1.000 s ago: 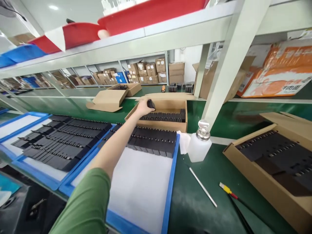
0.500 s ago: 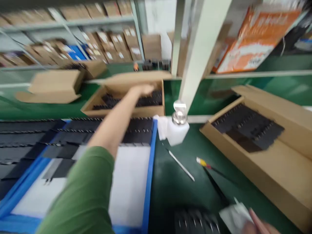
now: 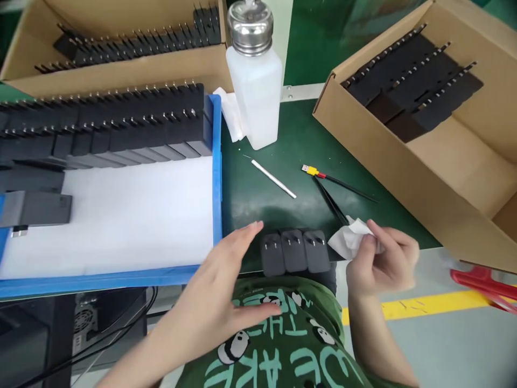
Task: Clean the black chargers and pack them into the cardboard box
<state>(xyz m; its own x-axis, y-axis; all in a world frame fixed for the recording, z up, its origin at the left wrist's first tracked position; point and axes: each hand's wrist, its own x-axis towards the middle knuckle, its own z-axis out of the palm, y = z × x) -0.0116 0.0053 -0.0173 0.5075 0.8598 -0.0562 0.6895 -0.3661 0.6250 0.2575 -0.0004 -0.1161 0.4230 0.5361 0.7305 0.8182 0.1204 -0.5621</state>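
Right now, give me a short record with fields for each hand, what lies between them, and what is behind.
Left hand: open, empty, beside three black plug adapters at the green table's edge
Right hand: fingers pinch a crumpled white wipe
Behind: white plastic dispenser bottle, thin white stick, black tweezers
Left side: blue-rimmed tray with rows of black adapters

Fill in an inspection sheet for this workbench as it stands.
Surface: green mat, dark and slightly glossy.
Job's things: three black plug adapters in a row at the near edge; white wipe.
Clutter: white bottle, white stick, black tweezers, blue tray and cardboard boxes of adapters.
Hands: left hand open beside the adapters; right hand pinching the wipe.
Cables: dark cables under the bench.
Surroundings: grey floor with yellow line.
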